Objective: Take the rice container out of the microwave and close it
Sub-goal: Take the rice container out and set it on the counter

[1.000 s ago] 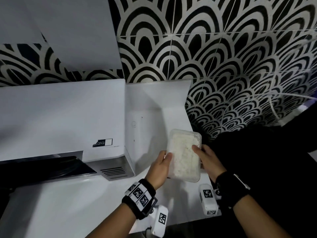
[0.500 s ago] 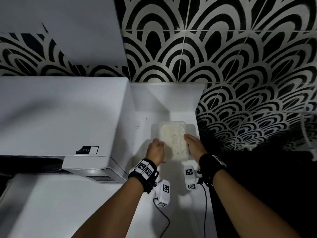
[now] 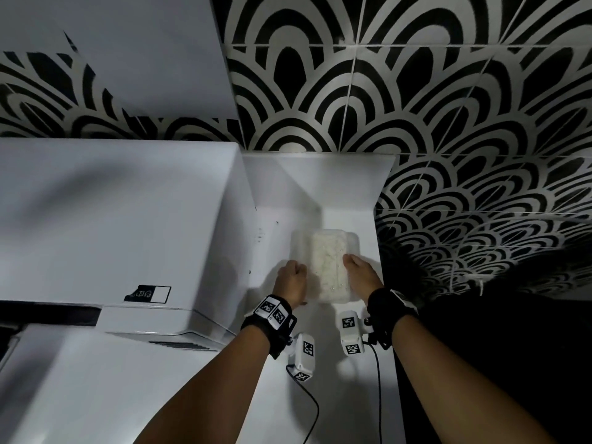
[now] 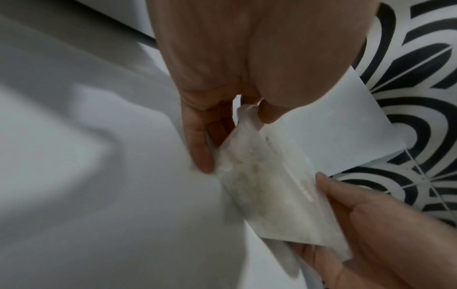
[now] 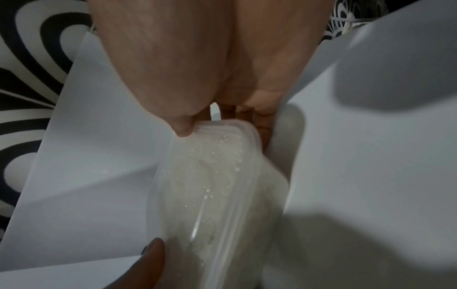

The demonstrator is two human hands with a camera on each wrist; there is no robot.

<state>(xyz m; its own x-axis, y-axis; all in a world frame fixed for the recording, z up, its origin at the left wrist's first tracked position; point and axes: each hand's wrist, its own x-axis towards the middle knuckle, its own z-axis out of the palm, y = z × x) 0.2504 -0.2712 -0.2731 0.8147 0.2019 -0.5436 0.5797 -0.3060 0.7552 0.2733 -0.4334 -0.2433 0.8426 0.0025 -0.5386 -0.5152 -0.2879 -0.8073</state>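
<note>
The rice container (image 3: pixel 328 261) is a clear plastic tub of white rice with a lid on top, held low over the white counter (image 3: pixel 349 193) just right of the white microwave (image 3: pixel 112 219). Whether it touches the counter I cannot tell. My left hand (image 3: pixel 293 280) grips its left edge, thumb on the lid and fingers underneath, as the left wrist view shows on the container (image 4: pixel 267 176). My right hand (image 3: pixel 360 274) grips the right edge the same way, and the right wrist view shows droplets under the lid of the container (image 5: pixel 217 195).
A black-and-white patterned tile wall (image 3: pixel 416 91) runs behind and to the right of the counter. The microwave's side wall stands close to my left hand. A dark gap (image 3: pixel 48 312) shows at the microwave's front. Dark space lies past the counter's right edge.
Both hands have carried the container away from me and down, from chest height to low beside the microwave. It now lies flatter, and my view has tilted further down.
</note>
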